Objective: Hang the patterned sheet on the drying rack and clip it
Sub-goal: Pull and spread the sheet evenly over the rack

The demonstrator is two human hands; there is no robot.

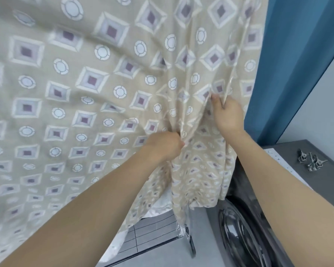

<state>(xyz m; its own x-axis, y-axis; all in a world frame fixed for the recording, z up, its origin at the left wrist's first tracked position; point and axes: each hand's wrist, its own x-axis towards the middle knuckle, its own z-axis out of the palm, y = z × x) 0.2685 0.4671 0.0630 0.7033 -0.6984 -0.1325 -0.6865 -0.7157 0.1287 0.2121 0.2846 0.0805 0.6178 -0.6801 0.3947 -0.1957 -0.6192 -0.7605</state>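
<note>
The patterned sheet, beige with purple-centred diamonds and white circles, hangs spread across most of the view and falls in folds at the right. My left hand grips a bunched fold of it low at the centre. Higher and to the right, my right hand pinches the sheet's hemmed edge. Several metal clips lie on the grey machine top at the right, apart from both hands. Only a wrapped leg and foot of the drying rack show below the sheet; the rest is hidden.
A dark grey washing machine with a round door stands at the lower right. A blue curtain hangs behind it. White fabric lies on the tiled floor under the sheet.
</note>
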